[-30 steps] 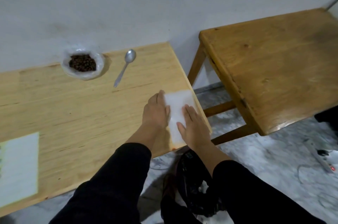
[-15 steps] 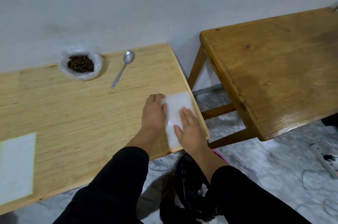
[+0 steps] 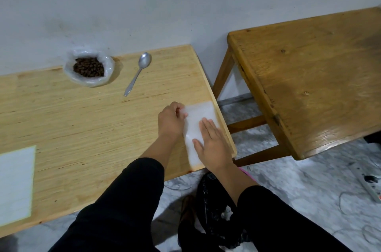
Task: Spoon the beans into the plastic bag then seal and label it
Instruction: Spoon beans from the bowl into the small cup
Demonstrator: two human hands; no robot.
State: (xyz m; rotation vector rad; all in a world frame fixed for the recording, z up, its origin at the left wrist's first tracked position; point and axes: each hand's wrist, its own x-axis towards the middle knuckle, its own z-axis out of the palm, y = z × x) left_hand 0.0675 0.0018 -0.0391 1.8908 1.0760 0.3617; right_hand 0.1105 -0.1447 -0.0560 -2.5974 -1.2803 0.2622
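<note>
A flat translucent plastic bag (image 3: 198,115) lies at the right end of the light wooden table (image 3: 82,124). My left hand (image 3: 170,122) pinches the bag's left edge with curled fingers. My right hand (image 3: 212,142) lies flat on the bag's lower part, fingers straight. Dark beans (image 3: 88,67) fill an open clear plastic bag (image 3: 89,81) near the wall at the back. A metal spoon (image 3: 137,73) lies on the table just right of the beans.
A sheet of white paper (image 3: 16,183) lies at the table's left front. A darker wooden table (image 3: 309,78) stands to the right across a gap. A black plastic bag (image 3: 212,206) sits on the marble floor below. A power strip (image 3: 371,188) lies at the far right.
My left hand's fingers have curled from flat beside the bag into a pinch on its left edge. My right hand stays flat on the bag. The camera has shifted slightly.
</note>
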